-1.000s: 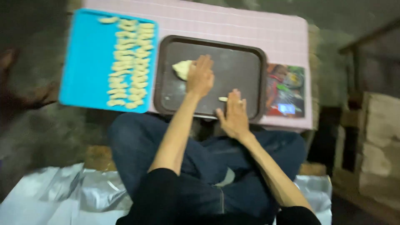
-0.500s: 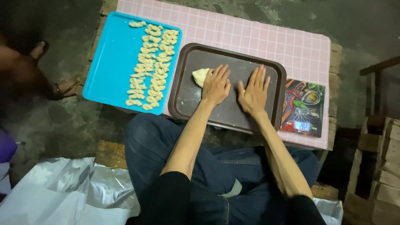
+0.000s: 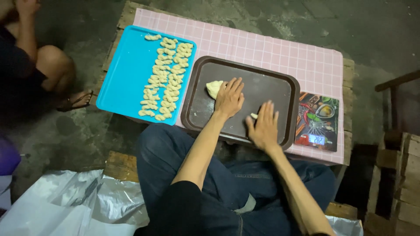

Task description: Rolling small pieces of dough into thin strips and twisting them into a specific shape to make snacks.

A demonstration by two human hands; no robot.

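A low table covered with a pink checked cloth (image 3: pixel 280 52) carries three things side by side: at the left a bright blue plastic tray (image 3: pixel 124 83), in the middle a dark brown tray (image 3: pixel 271 89) with rounded corners and a raised rim, and at the right a flat kitchen scale (image 3: pixel 318 122) with a colourful printed top and a small lit display. The blue tray holds rows of small, pale, twisted dough pieces (image 3: pixel 166 76), lumpy and matte, lined up toward its right half. Nothing lies between the hands and the brown tray. Off to the far left another person's bare leg and sandal (image 3: pixel 76 100) rest on the rough concrete floor, and crumpled silver plastic sheeting (image 3: pixel 74 201) lies near left. On the brown tray, the left hand (image 3: pixel 228 98) lies flat with fingers spread and extended, its fingertips against a soft, pale lump of dough (image 3: pixel 214 88) at the tray's far left part. The right hand (image 3: pixel 264 126) also rests palm down with fingers open and slightly apart, nearer on the tray, touching a small pale bit of dough (image 3: pixel 253 116) beside its thumb. Neither hand grips anything.
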